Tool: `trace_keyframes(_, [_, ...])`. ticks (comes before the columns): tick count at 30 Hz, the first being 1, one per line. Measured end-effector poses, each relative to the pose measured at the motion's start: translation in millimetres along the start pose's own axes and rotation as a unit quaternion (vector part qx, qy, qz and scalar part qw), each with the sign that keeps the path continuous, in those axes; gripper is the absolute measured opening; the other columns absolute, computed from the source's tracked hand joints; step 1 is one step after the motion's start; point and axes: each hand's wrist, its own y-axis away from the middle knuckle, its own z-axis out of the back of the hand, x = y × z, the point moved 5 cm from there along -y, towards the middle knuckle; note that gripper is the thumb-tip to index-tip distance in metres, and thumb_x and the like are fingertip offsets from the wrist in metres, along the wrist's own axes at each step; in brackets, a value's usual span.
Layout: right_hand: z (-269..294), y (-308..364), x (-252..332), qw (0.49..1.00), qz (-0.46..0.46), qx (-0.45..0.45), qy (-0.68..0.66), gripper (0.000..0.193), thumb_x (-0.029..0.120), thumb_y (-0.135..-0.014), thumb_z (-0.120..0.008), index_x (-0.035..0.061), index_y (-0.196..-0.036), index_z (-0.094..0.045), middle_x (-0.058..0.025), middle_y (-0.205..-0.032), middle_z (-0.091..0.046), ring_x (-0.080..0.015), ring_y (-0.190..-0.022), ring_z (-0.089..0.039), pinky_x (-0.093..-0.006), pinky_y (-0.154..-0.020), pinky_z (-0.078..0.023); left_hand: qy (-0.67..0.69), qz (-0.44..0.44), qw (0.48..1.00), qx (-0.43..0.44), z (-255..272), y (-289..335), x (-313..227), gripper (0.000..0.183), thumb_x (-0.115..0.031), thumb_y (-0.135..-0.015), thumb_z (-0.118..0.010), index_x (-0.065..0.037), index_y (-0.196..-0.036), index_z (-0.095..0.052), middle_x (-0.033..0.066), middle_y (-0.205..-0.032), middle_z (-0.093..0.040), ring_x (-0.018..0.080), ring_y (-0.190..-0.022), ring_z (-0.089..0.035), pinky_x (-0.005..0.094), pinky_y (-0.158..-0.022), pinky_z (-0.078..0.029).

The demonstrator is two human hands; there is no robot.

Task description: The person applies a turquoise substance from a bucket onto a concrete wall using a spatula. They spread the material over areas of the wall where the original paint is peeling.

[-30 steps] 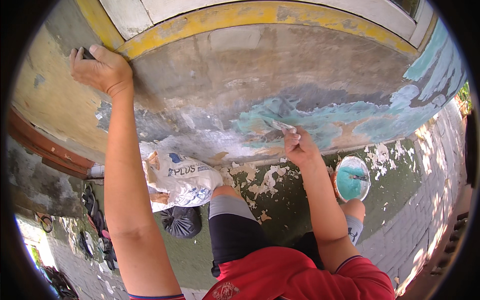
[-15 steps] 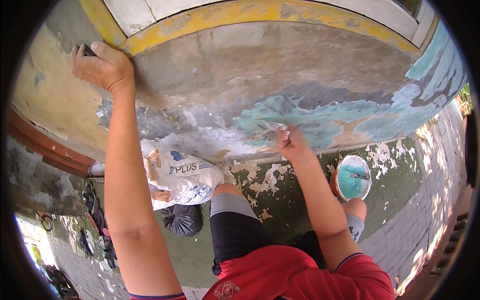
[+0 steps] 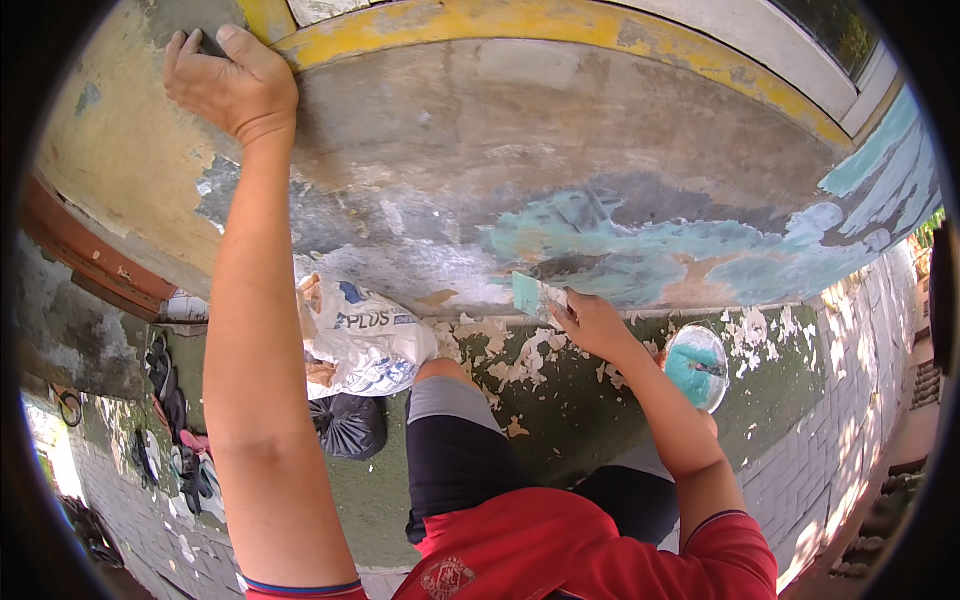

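Observation:
My right hand (image 3: 597,325) is closed around the handle of a putty knife (image 3: 528,296), whose flat blade carries teal paste. The blade is beside the lower part of the wall (image 3: 400,170), just below a wet-looking teal patch (image 3: 570,230); whether it touches cannot be told. High on the left, my left hand (image 3: 235,85) is up at the wall by the corner of the yellow frame (image 3: 450,25). Its fingers are curled, and a dark patch shows between them and the thumb. By my right knee stands a round tub (image 3: 697,370) of teal paste with a tool in it.
A white printed sack (image 3: 370,345) and a black plastic bag (image 3: 350,428) sit at the wall's foot. Peeled paint flakes (image 3: 525,365) litter the green floor (image 3: 560,440). Several sandals (image 3: 190,460) lie at left; grey paving (image 3: 800,470) runs along the right.
My right hand has moved slightly down and away from the teal patch, and the putty knife's blade now shows clearly. My left hand stays at the frame's corner; the whole view has shifted a little.

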Motion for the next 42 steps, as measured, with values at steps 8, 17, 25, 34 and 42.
trace_keyframes(8, [-3.0, -43.2, 4.7, 0.984, 0.077, -0.113, 0.111, 0.023, 0.026, -0.095, -0.063, 0.0036, -0.093, -0.058, -0.0139, -0.086, -0.065, -0.0366, -0.078, -0.066, -0.0460, -0.067, -0.054, 0.019, -0.002, 1.000, 0.007, -2.9, 0.3, 7.0, 0.044, -0.034, -0.093, -0.052, 0.006, -0.113, -0.052, 0.0242, -0.128, -0.051, 0.0400, -0.120, -0.044, 0.0517, -0.105, -0.031])
trace_keyframes(17, [34.2, -19.3, -14.4, 0.961, -0.005, -0.219, 0.166, 0.019, 0.021, -0.091, -0.069, 0.0042, -0.092, -0.060, -0.0131, -0.080, -0.063, -0.0346, -0.073, -0.065, -0.0436, -0.061, -0.053, 0.025, -0.012, 1.000, -0.006, -2.2, 0.8, 7.6, 0.044, -0.033, -0.094, -0.053, 0.007, -0.113, -0.053, 0.0242, -0.127, -0.053, 0.0395, -0.119, -0.046, 0.0508, -0.105, -0.032])
trace_keyframes(25, [-1.6, -11.9, 4.4, 0.965, 0.131, -0.186, 0.132, 0.017, 0.017, -0.086, -0.070, 0.0057, -0.089, -0.058, -0.0104, -0.084, -0.063, -0.0312, -0.077, -0.065, -0.0419, -0.062, -0.053, 0.028, 0.003, 1.000, 0.002, -3.5, 3.2, 4.8, 0.045, -0.035, -0.094, -0.053, 0.006, -0.114, -0.052, 0.0235, -0.128, -0.052, 0.0396, -0.121, -0.044, 0.0517, -0.106, -0.031])
trace_keyframes(34, [37.8, -14.2, -6.6, 0.961, 0.019, -0.239, 0.139, 0.020, 0.019, -0.087, -0.071, 0.0040, -0.089, -0.059, -0.0121, -0.082, -0.062, -0.0341, -0.075, -0.064, -0.0440, -0.062, -0.053, 0.027, -0.004, 1.000, 0.007, -0.9, 1.2, 6.3, 0.045, -0.035, -0.094, -0.053, 0.006, -0.114, -0.052, 0.0233, -0.128, -0.051, 0.0401, -0.121, -0.044, 0.0523, -0.105, -0.031])
trace_keyframes(42, [3.9, -16.4, 18.1, 0.969, 0.130, -0.181, 0.110, 0.015, 0.018, -0.085, -0.070, 0.0067, -0.089, -0.061, -0.0091, -0.083, -0.062, -0.0316, -0.079, -0.065, -0.0415, -0.065, -0.055, 0.025, 0.005, 1.000, 0.007, -1.0, 0.6, 4.1, 0.046, -0.035, -0.094, -0.052, 0.008, -0.113, -0.053, 0.0241, -0.129, -0.051, 0.0397, -0.121, -0.043, 0.0510, -0.105, -0.031])
